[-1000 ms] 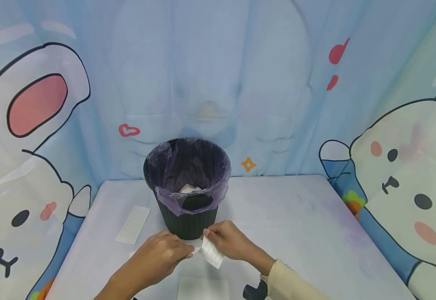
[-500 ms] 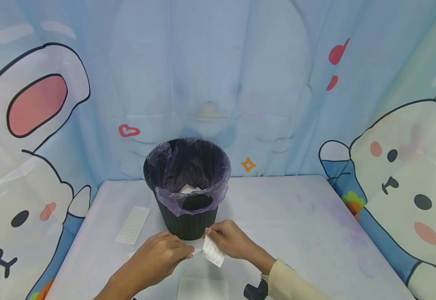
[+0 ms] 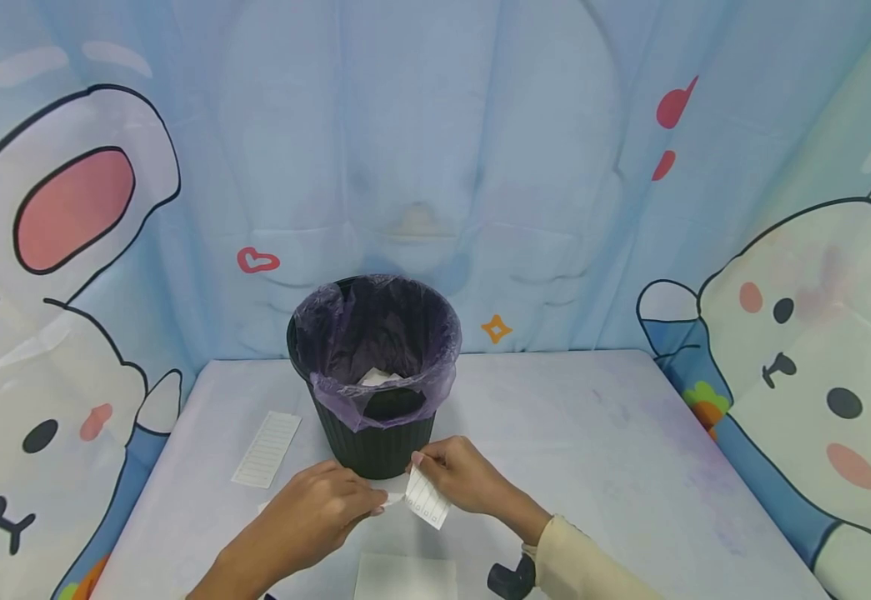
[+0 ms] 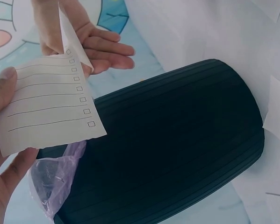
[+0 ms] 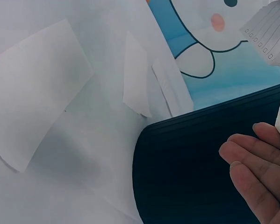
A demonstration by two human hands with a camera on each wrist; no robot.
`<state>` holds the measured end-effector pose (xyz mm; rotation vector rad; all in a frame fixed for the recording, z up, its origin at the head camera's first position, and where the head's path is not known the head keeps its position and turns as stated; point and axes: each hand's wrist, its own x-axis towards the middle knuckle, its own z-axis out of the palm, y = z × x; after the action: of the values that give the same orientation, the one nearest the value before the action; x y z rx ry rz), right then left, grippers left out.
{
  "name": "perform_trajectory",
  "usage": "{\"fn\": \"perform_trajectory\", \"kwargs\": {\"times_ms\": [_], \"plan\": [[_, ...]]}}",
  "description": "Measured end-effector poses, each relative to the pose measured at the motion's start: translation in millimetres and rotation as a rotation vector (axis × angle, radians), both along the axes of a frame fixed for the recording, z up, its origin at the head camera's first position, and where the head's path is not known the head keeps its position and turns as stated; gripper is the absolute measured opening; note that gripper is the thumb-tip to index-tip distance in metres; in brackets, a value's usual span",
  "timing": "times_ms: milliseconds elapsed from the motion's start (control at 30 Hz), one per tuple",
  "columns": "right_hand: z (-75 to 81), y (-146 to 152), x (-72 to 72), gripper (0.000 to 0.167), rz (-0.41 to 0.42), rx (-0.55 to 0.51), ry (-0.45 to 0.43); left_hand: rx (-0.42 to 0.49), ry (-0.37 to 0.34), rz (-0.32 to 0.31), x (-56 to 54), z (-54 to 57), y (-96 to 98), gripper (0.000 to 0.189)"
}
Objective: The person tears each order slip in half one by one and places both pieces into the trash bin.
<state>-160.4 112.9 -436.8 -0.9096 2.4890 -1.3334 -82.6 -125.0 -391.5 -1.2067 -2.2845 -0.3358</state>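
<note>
In front of a dark bin (image 3: 382, 446), both hands hold lined paper with small checkboxes. My left hand (image 3: 330, 508) pinches a piece of it; in the left wrist view that lined paper (image 4: 48, 102) lies between thumb and fingers. My right hand (image 3: 459, 475) pinches the lined paper (image 3: 426, 498), which hangs down from thumb and finger. Whether the two parts are still joined, I cannot tell. The right wrist view shows the right hand's other fingers (image 5: 259, 158) loosely extended beside the bin. A purple bag (image 3: 435, 371) lines the bin, with white paper (image 3: 378, 377) inside.
A lined paper strip (image 3: 266, 450) lies left of the bin. Near the front edge is a blank pale sheet (image 3: 405, 577). A black object (image 3: 512, 579) sits by the right sleeve. A patterned curtain (image 3: 555, 167) rises behind the table (image 3: 593, 467).
My right hand has shifted slightly up and to the right with its paper. The left hand and the bin have stayed nearly still.
</note>
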Motion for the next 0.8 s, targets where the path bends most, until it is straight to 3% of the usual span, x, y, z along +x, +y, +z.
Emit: {"fn": "perform_trajectory", "kwargs": {"times_ms": [800], "plan": [[1.1,1.4,-1.2,0.026,-0.027,0.004,0.002,0.011,-0.001,-0.008,1.7,4.5,-0.6,0.014]]}}
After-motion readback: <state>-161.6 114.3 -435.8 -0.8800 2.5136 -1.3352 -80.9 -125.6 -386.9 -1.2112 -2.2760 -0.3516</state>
